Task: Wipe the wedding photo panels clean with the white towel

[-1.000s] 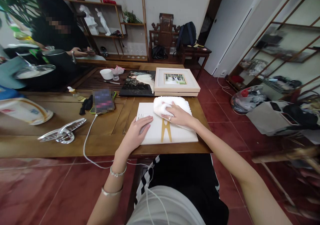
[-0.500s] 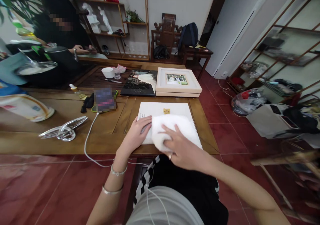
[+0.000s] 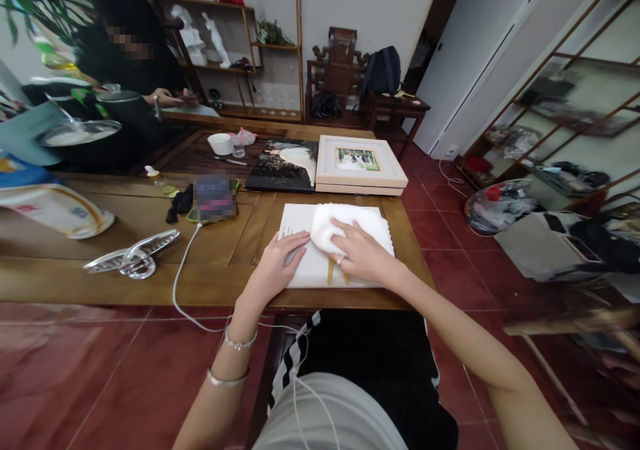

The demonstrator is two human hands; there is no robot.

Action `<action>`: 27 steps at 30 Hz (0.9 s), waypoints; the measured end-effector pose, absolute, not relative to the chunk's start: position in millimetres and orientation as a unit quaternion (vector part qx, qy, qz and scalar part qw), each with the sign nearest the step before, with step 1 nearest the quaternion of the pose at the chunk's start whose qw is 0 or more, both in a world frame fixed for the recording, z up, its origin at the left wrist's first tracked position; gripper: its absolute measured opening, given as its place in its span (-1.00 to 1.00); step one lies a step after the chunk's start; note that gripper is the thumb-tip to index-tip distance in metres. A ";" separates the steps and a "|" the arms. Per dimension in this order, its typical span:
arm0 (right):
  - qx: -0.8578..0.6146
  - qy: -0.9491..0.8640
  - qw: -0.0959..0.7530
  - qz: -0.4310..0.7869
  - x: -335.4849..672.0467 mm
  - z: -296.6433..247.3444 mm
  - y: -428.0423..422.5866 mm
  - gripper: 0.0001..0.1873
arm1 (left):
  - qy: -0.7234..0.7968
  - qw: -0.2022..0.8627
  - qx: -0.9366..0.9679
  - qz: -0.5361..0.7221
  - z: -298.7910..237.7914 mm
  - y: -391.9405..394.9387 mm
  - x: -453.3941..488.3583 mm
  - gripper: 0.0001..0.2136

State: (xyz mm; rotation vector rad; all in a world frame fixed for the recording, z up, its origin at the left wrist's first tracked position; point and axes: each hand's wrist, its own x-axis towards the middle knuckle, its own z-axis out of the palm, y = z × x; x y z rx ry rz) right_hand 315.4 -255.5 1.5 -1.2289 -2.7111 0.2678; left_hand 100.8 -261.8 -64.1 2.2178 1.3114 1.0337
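A thin white book or board [image 3: 303, 273] lies flat near the table's front edge, with small dark print at its left and parts of a yellow figure showing. My left hand [image 3: 280, 257] rests on its left side, fingers stretched out, fingertips touching the cloth's edge. Over the upper right part of the book is a folded white cloth [image 3: 367, 220] with a scalloped edge. My right hand [image 3: 363, 250] presses down on this cloth, its fingers bent into the folds. The cloth hides much of the book's face.
Behind the book lie a dark photo panel [image 3: 283, 167] and a pale picture frame [image 3: 327, 160]. To the left are a phone [image 3: 215, 197] on a white cable [image 3: 175, 283], a silver metal clip-like object [image 3: 137, 257] and a white packet [image 3: 55, 210]. Another person [image 3: 130, 57] sits across the table.
My right hand and the cloth have moved up the book, away from me. The yellow figure's lower part now shows and its head is covered. My left hand stays at the left side.
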 end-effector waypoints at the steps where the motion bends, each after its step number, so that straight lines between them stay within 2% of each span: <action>1: -0.415 -0.903 0.078 0.080 313.7 0.6 -246.8 -0.78 | 0.464 0.181 0.784 0.370 -64.4 -261.8 100.8 -0.75; 8: -0.416 -0.906 0.055 0.056 293.8 0.3 -218.6 -0.73 | 0.439 0.130 0.773 0.439 -54.2 -267.0 100.4 -0.64; 13: -0.270 -0.960 0.045 0.054 279.2 1.6 -256.7 -0.80 | 0.432 0.149 0.762 0.459 -46.9 -270.5 98.0 -0.58; 18: -0.190 -0.974 0.026 0.119 289.6 16.6 -308.1 -0.85 | 0.433 0.159 0.750 0.474 -48.7 -269.9 97.4 -0.57; 22: -0.216 -0.966 0.017 0.144 308.0 28.1 -321.3 -0.85 | 0.445 0.158 0.760 0.447 -51.8 -268.8 99.2 -0.61; 27: -0.316 -0.939 0.049 0.124 321.9 24.2 -291.0 -0.85 | 0.463 0.159 0.764 0.420 -58.1 -266.0 101.2 -0.70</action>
